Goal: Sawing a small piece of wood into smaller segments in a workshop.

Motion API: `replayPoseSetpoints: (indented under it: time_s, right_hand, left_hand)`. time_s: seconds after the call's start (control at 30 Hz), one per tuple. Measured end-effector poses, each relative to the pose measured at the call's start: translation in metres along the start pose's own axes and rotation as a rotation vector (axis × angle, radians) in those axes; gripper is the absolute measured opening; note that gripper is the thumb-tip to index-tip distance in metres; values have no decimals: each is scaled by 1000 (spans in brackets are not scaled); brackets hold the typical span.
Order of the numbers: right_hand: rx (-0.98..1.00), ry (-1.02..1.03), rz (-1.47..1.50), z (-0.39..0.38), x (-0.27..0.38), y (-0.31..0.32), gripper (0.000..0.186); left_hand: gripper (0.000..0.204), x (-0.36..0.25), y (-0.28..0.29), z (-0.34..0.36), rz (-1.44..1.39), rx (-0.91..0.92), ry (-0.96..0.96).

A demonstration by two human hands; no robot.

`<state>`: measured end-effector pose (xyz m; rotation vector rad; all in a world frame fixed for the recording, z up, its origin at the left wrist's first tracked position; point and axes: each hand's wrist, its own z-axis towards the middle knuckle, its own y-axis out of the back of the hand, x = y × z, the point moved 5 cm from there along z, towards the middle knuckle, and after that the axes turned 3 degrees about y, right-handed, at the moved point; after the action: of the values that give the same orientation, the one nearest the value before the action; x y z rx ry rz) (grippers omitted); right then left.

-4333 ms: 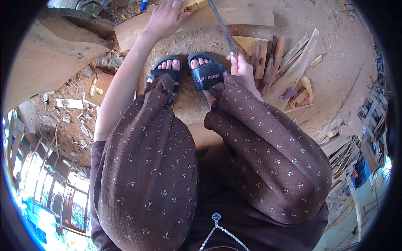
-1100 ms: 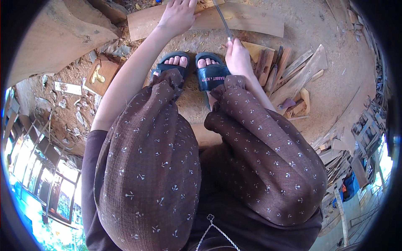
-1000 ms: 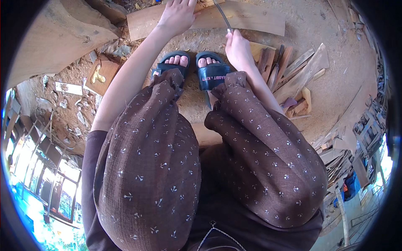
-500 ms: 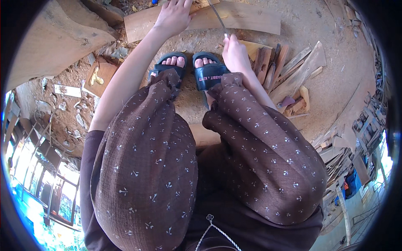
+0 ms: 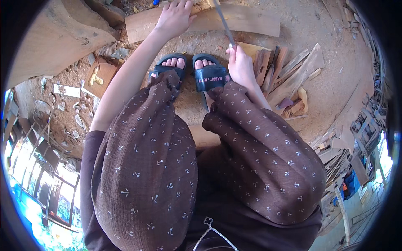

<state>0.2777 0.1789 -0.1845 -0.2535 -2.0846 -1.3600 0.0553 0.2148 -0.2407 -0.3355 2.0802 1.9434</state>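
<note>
My left hand [image 5: 175,16] presses flat on the wooden plank [image 5: 247,21] lying on the sawdust floor beyond my sandals. My right hand [image 5: 239,65] is closed around the saw [image 5: 223,23], whose blade reaches up across the plank.

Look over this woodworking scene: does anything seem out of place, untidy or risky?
Offcuts lie in a loose heap beside the right hand, which holds a thin metal tool. The left hand presses the plank, and open-toed sandals sit close to it.
</note>
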Motion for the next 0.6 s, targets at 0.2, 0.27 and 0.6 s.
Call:
replayPoseSetpoints:
  time_s: [0.2,0.27,0.6]
  right_hand:
    - [-95,-4,77,10,10,33,17]
    - [-121,12,58,6,4,31,17]
    - [11,-91,44,-10,-27,-2,20]
  left_hand:
    - [49,4,-7,2,100,23,-35]
    - [52,6,-7,4,47,63,-17]
    - [48,23,-2,12,-193,29,-154]
